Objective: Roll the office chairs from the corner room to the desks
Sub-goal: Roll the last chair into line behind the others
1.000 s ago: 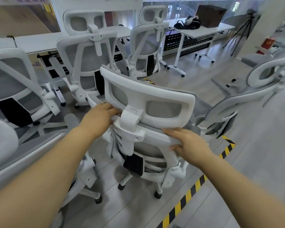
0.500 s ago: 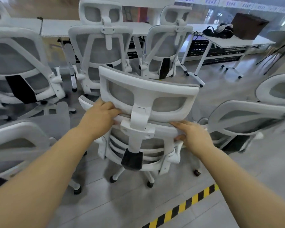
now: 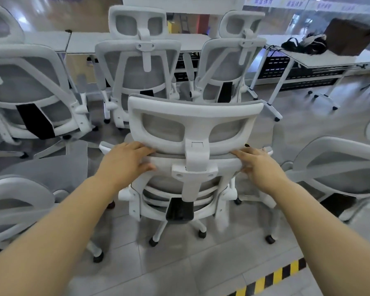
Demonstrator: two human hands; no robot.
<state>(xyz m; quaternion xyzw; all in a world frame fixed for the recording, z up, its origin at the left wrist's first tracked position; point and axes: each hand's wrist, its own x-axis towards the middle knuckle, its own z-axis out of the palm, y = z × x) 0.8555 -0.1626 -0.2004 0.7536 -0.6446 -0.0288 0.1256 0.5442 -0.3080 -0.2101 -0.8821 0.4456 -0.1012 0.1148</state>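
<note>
Chair [image 3: 195,133], centre frame: white frame, grey mesh, back toward you, on castors on the grey tile floor [image 3: 179,270]. Your left hand [image 3: 124,163] grips the top rail of its backrest just left of the headrest post, fingers curled over the rail, thumb beneath. Your right hand [image 3: 257,165] holds the same rail just right of the post, fingers laid over the top edge and curled on it.

Second chair [image 3: 137,67], upper centre: same model, back toward you, drawn up at a desk [image 3: 90,42]. Third chair [image 3: 231,60], just right of it, also at the desk. Fourth chair [image 3: 28,88], upper left, turned at an angle. Fifth chair [image 3: 340,167], right edge, close beside yours. Sixth chair [image 3: 19,199], lower left, partly cut off by the frame.

Side desk [image 3: 329,58], upper right: carries a black bag [image 3: 303,43] and a dark box [image 3: 350,37].

Hazard tape [image 3: 271,278], lower right: yellow and black stripe on the floor.
</note>
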